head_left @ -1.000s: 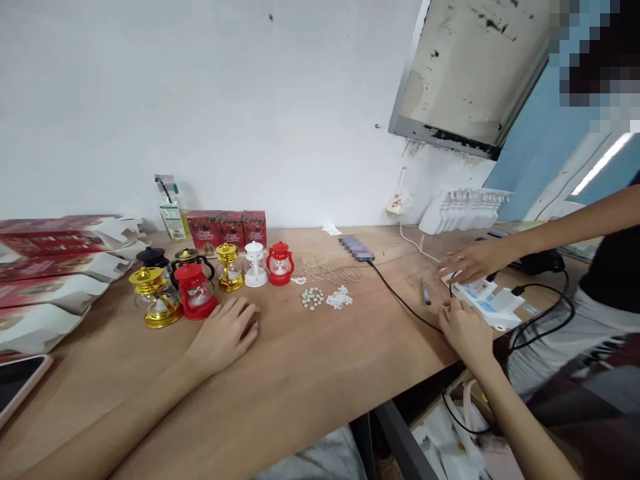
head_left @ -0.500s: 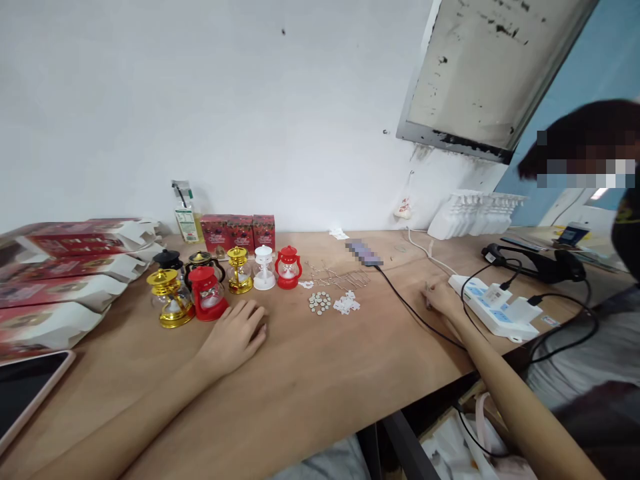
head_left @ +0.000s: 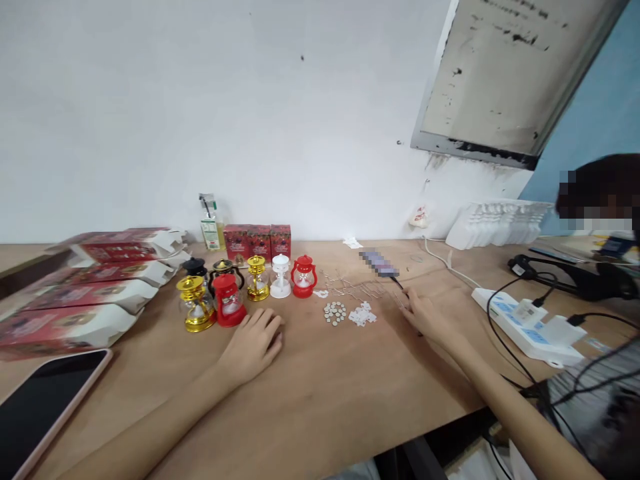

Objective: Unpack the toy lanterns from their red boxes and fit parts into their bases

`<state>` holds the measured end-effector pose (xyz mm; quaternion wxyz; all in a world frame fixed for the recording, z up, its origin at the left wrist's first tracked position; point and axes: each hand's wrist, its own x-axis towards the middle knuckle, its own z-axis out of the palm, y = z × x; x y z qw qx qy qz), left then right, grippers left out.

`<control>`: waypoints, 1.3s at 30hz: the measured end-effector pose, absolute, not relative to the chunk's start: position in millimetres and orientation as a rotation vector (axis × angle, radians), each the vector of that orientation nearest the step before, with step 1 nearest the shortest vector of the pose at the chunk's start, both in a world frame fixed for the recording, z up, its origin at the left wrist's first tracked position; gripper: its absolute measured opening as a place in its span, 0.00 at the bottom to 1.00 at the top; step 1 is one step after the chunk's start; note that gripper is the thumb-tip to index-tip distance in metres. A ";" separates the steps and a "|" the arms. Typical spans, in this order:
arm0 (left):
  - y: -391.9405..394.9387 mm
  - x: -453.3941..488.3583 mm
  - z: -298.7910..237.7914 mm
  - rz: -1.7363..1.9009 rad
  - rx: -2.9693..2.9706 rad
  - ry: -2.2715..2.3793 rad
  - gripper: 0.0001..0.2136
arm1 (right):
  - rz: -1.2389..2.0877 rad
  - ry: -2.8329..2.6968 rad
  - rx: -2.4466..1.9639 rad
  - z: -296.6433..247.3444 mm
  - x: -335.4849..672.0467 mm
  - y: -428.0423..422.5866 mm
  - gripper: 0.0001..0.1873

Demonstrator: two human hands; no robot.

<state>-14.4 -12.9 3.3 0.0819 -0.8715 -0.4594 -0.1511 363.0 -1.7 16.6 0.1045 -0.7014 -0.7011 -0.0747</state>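
Observation:
My left hand (head_left: 254,345) rests on the wooden table (head_left: 310,400), empty, its fingers loosely spread. Just beyond its fingertips stands a red mini lantern (head_left: 230,303), beside a gold lantern (head_left: 197,308). Behind them are two dark lanterns, another gold one, a white lantern (head_left: 281,277) and a second red lantern (head_left: 303,277). My right hand (head_left: 423,313) is closed in a pinch at the right, with what looks like a thin metal wire (head_left: 399,300) at its fingertips. To its left lie silvery button cells (head_left: 335,313), small white plastic pieces (head_left: 363,314) and loose metal wires (head_left: 353,288).
Red cartons (head_left: 95,293) are stacked at left, behind a phone (head_left: 50,400). Small red boxes (head_left: 257,243) and a bottle (head_left: 212,233) stand by the wall. A blurred-out device (head_left: 379,263) trails a black cable. A power strip (head_left: 527,327) lies at right, near another person (head_left: 600,180).
My right hand has moved left across the table, away from the power strip and nearer the wires. My left hand stays by the red lantern. The view has turned slightly left.

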 end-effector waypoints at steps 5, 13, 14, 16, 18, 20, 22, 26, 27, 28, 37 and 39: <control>-17.0 -11.4 4.0 -0.433 -2.514 -1.304 0.09 | -0.404 -1.981 -1.918 25.4 355.3 8.8 0.14; 21.4 -1.0 78.1 -0.669 -2.323 -1.047 0.14 | -0.676 -2.097 -1.240 15.7 264.5 3.3 0.10; 36.7 1.0 93.3 -0.623 -2.327 -1.125 0.15 | -0.722 -2.125 -1.156 12.0 252.9 2.0 0.09; 72.8 3.4 118.9 -0.486 -2.304 -1.350 0.18 | -0.768 -2.186 -0.993 4.8 233.2 -0.9 0.09; 110.5 3.4 133.7 -0.408 -2.298 -1.455 0.20 | -0.765 -2.266 -0.851 -0.7 218.9 -4.5 0.10; 143.8 1.8 137.8 -0.317 -2.312 -1.546 0.23 | -0.727 -2.338 -0.721 -4.1 210.2 -8.7 0.11; 168.8 0.7 135.0 -0.229 -2.334 -1.627 0.27 | -0.693 -2.370 -0.615 -5.7 206.4 -12.6 0.12; 193.4 5.4 126.0 -0.085 -2.376 -1.726 0.31 | -0.660 -2.328 -0.578 -7.3 207.8 -15.5 0.11; 195.4 7.9 124.8 -0.054 -2.384 -1.740 0.31 | -0.643 -2.314 -0.594 -7.8 208.8 -15.2 0.11; 196.2 10.5 124.2 -0.029 -2.389 -1.749 0.30 | -0.628 -2.302 -0.609 -8.4 209.6 -14.7 0.10; 176.4 20.1 136.5 -0.007 -2.423 -1.620 0.30 | -0.585 -2.291 -0.595 -8.7 209.5 -13.3 0.11; 169.8 19.9 143.3 -0.061 -2.406 -1.576 0.28 | -0.580 -2.294 -0.594 -8.9 209.6 -13.2 0.11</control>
